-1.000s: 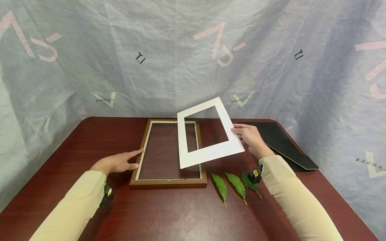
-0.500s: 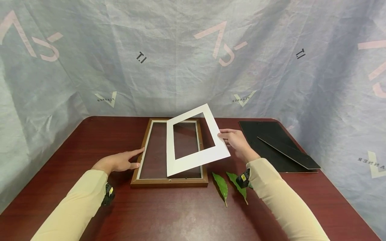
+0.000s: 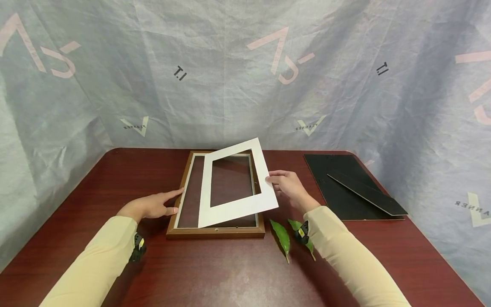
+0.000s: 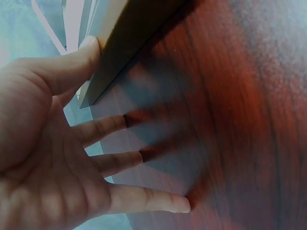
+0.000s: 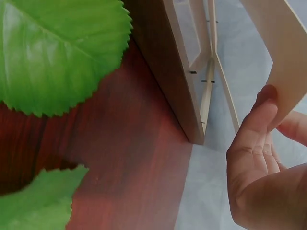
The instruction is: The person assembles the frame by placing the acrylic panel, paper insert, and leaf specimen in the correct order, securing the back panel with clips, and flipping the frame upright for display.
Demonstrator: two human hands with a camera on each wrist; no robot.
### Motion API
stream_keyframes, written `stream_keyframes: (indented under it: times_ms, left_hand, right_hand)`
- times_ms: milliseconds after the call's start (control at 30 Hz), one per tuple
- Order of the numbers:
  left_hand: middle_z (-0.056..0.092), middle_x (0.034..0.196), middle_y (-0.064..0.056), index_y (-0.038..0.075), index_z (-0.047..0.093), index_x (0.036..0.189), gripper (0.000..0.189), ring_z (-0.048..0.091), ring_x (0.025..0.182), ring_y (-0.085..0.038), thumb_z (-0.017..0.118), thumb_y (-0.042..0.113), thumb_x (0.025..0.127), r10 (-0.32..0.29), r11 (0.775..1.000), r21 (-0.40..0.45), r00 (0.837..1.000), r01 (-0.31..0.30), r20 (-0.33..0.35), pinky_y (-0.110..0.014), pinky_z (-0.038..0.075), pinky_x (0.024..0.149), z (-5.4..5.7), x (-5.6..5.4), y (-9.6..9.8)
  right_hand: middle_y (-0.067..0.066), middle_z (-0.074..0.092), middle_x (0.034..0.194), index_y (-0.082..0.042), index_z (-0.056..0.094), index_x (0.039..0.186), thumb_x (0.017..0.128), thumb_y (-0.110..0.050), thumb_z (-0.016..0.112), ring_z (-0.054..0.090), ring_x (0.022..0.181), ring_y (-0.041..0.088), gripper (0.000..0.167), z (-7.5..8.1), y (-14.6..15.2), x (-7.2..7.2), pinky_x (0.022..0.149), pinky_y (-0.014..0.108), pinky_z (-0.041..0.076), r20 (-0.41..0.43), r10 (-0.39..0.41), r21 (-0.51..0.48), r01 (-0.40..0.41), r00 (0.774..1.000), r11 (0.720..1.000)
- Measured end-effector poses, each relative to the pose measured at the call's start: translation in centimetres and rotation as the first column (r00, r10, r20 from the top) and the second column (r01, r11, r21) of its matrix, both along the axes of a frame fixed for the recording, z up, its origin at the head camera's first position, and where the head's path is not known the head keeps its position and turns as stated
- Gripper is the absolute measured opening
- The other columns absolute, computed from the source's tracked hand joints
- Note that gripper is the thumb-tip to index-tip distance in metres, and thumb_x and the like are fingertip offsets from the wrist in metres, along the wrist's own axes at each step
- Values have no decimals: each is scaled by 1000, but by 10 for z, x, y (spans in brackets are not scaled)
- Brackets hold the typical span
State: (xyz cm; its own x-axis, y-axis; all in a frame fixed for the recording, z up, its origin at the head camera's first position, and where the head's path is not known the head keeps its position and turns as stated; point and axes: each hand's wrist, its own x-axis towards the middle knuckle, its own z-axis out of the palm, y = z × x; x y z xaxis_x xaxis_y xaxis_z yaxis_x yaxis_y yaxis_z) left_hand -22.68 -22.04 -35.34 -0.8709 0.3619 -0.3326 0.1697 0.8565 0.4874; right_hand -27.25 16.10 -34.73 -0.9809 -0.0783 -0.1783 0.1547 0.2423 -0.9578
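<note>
A brown wooden picture frame lies face down on the table, its white inner lip showing. My left hand rests at its left side; in the left wrist view the thumb touches the frame edge and the other fingers stretch out straight. Between thumb and fingers, my right hand pinches the right edge of a white picture mat with a rectangular opening. The mat slants over the frame, right side raised, left side low over the frame's inside. Its raised part shows in the right wrist view.
Two green leaves, one nearer the frame and one partly under my right wrist, lie at the front right. A black backing board with a tilted stand leg lies at the table's right edge. Grey cloth hangs behind.
My right hand has carried the mat left and lower, so it now overlaps most of the frame. The right forearm now covers the third leaf. My left hand has stayed in place.
</note>
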Motion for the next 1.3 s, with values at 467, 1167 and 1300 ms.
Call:
stream_keyframes:
  times_ms: [467,1167,1300]
  left_hand:
    - [26,157,-38,-2,23,159,72,29,142,-56,62,19,103,-9,1000,10,1000,9,-3,-66,30,112,-1,-1,-1]
    - [27,156,-38,-5,23,158,72,30,142,-56,62,18,102,-30,999,36,1000,30,-7,-65,30,112,-1,0,-3]
    - [27,156,-38,-5,23,158,71,30,142,-56,62,18,102,-26,999,34,1000,26,-7,-65,30,112,-1,1,-2]
  right_hand:
    - [3,65,85,1,50,146,97,-9,66,60,70,10,53,-10,-18,1,71,28,55,8,131,22,-131,991,991]
    - [15,71,106,1,45,150,94,-11,69,65,89,23,62,-14,-32,1,80,40,57,-18,227,123,-224,974,967]
    - [14,68,108,0,47,149,94,-11,71,66,93,23,62,-13,-34,-1,81,41,57,-34,224,202,-213,974,956]
